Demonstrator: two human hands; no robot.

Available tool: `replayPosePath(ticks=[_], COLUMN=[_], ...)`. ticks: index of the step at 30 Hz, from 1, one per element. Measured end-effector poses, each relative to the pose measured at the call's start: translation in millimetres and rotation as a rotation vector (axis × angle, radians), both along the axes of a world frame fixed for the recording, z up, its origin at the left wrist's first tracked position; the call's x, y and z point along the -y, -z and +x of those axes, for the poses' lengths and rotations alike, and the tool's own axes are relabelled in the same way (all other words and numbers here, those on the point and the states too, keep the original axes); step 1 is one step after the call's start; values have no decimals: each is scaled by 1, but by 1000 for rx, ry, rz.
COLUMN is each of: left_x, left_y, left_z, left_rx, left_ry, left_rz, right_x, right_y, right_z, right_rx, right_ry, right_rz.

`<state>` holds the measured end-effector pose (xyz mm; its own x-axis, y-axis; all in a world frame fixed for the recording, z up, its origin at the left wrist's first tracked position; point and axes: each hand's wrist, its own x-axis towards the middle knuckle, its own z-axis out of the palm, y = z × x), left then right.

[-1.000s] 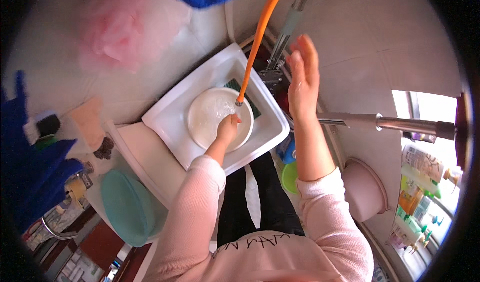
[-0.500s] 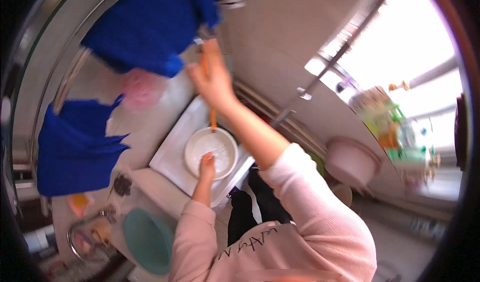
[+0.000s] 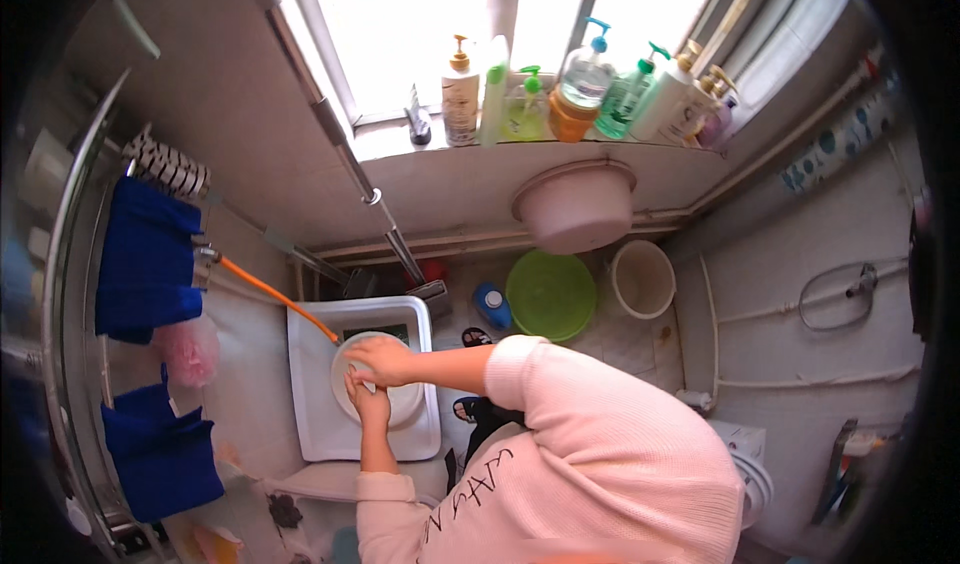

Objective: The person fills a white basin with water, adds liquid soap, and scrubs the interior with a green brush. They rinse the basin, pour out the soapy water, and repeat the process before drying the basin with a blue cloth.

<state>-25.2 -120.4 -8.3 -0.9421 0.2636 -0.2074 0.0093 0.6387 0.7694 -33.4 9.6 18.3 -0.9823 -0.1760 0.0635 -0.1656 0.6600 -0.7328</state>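
A round white basin (image 3: 412, 416) rests in a white square sink (image 3: 312, 434). Both my hands meet over its left half. My right hand (image 3: 385, 360) reaches in from the right with its fingers bent toward the left hand. Just below it, my left hand (image 3: 370, 400) points up with its fingers drawn together and touching the right one. Whatever lies between them, if anything, is too small or hidden to make out. An orange hose (image 3: 275, 292) runs from a metal tap (image 3: 207, 253) on the wall down to the basin's upper left rim.
Blue cloths (image 3: 150, 254) and a pink bath puff (image 3: 190, 349) hang at left. Several pump bottles (image 3: 460, 94) line the windowsill. A pink basin (image 3: 578, 209) leans on the wall above a green basin (image 3: 552, 296), a white bucket (image 3: 643, 280) and a blue bottle (image 3: 491, 306).
My right hand has come down from the tap to join my left hand over the basin. My view has swung to the right, bringing the window and floor into sight.
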Motion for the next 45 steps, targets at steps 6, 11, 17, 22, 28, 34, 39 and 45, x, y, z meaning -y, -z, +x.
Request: replayPosePath(ticks=[6,11,17,22,28,34,39,45], left_x=[-26,-55,-132,-207,-272,-292,-314,-341], left_y=[-17,-38,-50,-62,-55,-70,-83,-93], left_z=[7,16,38,54,70,74,81,87], left_rx=[56,107,164,252,108,212,125,174], left_ry=[-37,84,89,120,74,129,152,231], left_rz=[76,71,311,396,456,375,377,375], right_x=[-121,-204,-322,-444,-526,-572,-613,-643], right_y=[-32,-50,-88,-158,-198,-204,-214,-221], right_z=[49,80,116,152,171,163,146,145], right_rx=[-102,-188,-455,-647,-648,-745,-844,-793], right_ry=[521,847,989,1160,1227,1332,1304,1158], right_rz=[-61,-174,-340,-290,-234,-30,96,72])
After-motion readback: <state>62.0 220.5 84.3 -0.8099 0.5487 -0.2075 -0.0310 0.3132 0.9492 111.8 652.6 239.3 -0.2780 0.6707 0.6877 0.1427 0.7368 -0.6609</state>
